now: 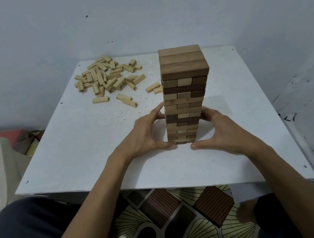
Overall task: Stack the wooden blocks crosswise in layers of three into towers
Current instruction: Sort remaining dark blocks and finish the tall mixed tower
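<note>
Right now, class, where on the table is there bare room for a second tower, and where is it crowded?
Bare: the table from the pile down to the front edge, left of the left hand; also the strip beyond the right hand, right of the tower. Crowded: the far-left pile and the tower's foot.

Dim, even light; soft focus, wide-angle edge bending.

The tower [185, 97] stands on the desk [78, 145], right of its middle. The left hand [148, 133] lies at the tower's left side and the right hand [222, 131] at its right side, with both thumbs near its base. A pile of loose blocks [106, 77] lies on the desk's far left part, and two stray blocks [154, 88] lie just left of the tower, behind the left hand.
</note>
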Demonstrator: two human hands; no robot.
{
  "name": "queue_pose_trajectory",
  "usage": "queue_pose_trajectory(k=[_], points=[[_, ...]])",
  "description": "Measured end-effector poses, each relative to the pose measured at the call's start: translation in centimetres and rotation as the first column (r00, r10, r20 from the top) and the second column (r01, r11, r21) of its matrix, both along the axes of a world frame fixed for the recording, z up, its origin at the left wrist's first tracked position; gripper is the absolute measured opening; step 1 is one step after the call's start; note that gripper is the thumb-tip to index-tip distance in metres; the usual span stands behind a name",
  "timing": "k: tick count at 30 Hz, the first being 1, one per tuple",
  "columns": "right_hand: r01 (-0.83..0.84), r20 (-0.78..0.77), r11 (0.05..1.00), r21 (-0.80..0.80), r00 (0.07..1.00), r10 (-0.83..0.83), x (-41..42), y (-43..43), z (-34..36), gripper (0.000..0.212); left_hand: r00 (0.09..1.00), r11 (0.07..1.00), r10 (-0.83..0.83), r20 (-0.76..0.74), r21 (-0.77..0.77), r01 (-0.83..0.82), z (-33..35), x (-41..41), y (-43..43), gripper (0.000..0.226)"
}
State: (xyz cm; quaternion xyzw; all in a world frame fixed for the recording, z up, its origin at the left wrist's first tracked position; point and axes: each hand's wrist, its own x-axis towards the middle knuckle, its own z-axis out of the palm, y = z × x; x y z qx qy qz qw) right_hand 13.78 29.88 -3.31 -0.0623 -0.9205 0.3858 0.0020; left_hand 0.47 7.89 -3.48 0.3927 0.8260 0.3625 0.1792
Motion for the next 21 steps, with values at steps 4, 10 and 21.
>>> queue_pose_trajectory(k=[4, 10, 21], points=[[0.004, -0.049, 1.000, -0.021, 0.999, -0.005, -0.3, -0.1, -0.5, 0.091, 1.000, 0.999, -0.010, 0.006, 0.050, 0.010, -0.1, 0.3, 0.4, 0.111], [0.021, -0.063, 0.999, -0.046, 0.998, -0.024, -0.7, -0.1, -1.5, 0.097, 1.000, 0.996, -0.014, -0.001, 0.093, 0.014, 0.0, 0.6, 1.0, 0.109], [0.065, -0.076, 0.997, -0.046, 0.995, -0.069, -0.9, -0.5, -1.8, 0.094, 0.999, 0.992, -0.028, -0.026, 0.120, 0.031, -0.2, 0.6, 1.2, 0.103]])
